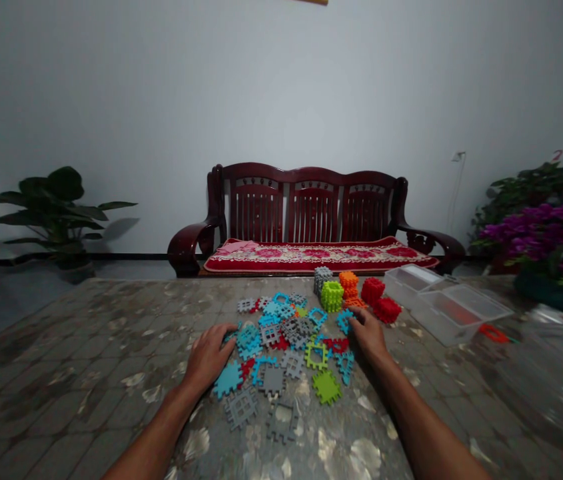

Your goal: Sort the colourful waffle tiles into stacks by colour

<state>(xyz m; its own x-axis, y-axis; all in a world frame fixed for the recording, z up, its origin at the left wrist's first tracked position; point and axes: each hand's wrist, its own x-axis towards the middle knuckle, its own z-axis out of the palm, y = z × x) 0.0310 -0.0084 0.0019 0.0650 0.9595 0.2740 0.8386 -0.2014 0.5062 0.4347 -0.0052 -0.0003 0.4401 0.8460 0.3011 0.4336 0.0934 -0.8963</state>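
Note:
Blue, grey, red and green interlocking plastic tiles lie in a loose pile on the table. At the pile's left side, my left hand point(210, 357) has its thumb and fingers closed on a small stack of blue tiles point(249, 341). My right hand point(368, 333), on the right side, pinches a single blue tile point(344, 321) by its edge. Between the hands are jumbled grey tiles point(297, 330). Nearer me lie a green tile point(326, 387), a flat blue tile point(228, 379) and a grey frame tile point(282, 421).
Behind the pile stand a grey stack point(322, 280), a green stack point(332, 297), an orange stack point(348, 285) and red stacks point(373, 291). To their right are a clear plastic box point(441, 310) and purple flowers point(556, 233). A wooden bench point(311, 200) stands beyond the table point(86, 373).

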